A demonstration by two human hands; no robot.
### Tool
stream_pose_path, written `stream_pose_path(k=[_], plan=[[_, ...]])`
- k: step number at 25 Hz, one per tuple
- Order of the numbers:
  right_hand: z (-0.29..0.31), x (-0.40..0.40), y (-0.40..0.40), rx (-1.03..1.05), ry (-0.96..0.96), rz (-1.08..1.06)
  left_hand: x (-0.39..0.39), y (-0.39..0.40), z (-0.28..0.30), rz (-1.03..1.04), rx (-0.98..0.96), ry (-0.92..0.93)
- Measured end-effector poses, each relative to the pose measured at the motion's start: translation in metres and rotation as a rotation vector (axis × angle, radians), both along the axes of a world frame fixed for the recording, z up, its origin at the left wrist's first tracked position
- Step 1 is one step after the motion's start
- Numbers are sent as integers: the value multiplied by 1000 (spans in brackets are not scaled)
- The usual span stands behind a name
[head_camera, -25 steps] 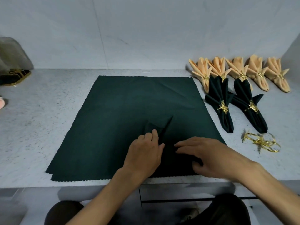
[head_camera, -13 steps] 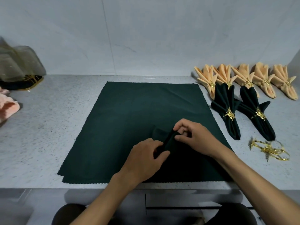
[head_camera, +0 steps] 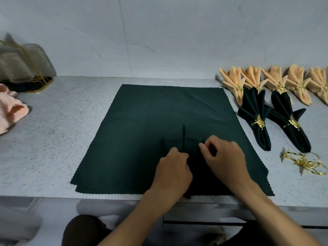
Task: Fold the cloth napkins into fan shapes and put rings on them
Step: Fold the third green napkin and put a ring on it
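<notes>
Both hands pinch pleats in the dark green napkin (head_camera: 159, 121) near the worktop's (head_camera: 53, 139) front edge: left hand (head_camera: 173, 168), right hand (head_camera: 224, 158). Since a second ago a ridge stands upright between them, so pleating has begun; loose gold rings (head_camera: 305, 163) wait near the right edge.

Your dark green napkin (head_camera: 159, 121) lies flat on the desk (head_camera: 53, 139), its near middle gathered into upright pleats. To its right you have two green fans (head_camera: 255, 110) wearing gold rings (head_camera: 258, 122), five peach fans (head_camera: 276, 80) behind them, and what looks like several loose rings (head_camera: 305, 163) tangled nearby.
</notes>
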State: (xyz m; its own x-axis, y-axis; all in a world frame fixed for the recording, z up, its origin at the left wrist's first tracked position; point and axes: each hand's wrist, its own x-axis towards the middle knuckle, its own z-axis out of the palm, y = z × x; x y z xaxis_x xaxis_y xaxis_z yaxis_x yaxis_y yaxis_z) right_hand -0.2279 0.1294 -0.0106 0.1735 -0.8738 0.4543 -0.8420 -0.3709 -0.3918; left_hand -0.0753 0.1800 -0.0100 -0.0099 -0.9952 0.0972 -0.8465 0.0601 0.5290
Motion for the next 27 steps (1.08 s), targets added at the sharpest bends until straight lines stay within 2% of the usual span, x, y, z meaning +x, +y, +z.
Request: stream_pose_path(k=[2,4,7,8,10,11,13,15,17,20,23,27], plan=[[0,-6,15,203,-34,49,-17,-8,7,31,141,143],[-8,-15,27,324,-94,131,-27,-13,11,20,203,268],[-21,-19,40,251,11,191,-25,-19,13,14,214,385],[-26,-20,41,187,86,197,-21,-21,14,-37,219,334],[-33,-26,39,122,175,245,-5,-31,15,-202,84,-13],[-34,-30,35,142,173,277,6,-38,14,-294,-14,-188],[-31,-42,26,213,119,329,32,-54,13,-463,-134,-354],[-25,-54,13,263,60,399,50,-63,10,-563,-139,-347],[-17,-59,6,269,31,404,57,-64,5,-583,-121,-250],[-15,-50,11,214,1,268,64,-54,-1,-489,-63,-108],[-22,-37,20,80,-21,138,71,-51,-8,-495,-68,-74],[-28,-28,24,65,36,34,68,-57,-14,-501,-148,-34]])
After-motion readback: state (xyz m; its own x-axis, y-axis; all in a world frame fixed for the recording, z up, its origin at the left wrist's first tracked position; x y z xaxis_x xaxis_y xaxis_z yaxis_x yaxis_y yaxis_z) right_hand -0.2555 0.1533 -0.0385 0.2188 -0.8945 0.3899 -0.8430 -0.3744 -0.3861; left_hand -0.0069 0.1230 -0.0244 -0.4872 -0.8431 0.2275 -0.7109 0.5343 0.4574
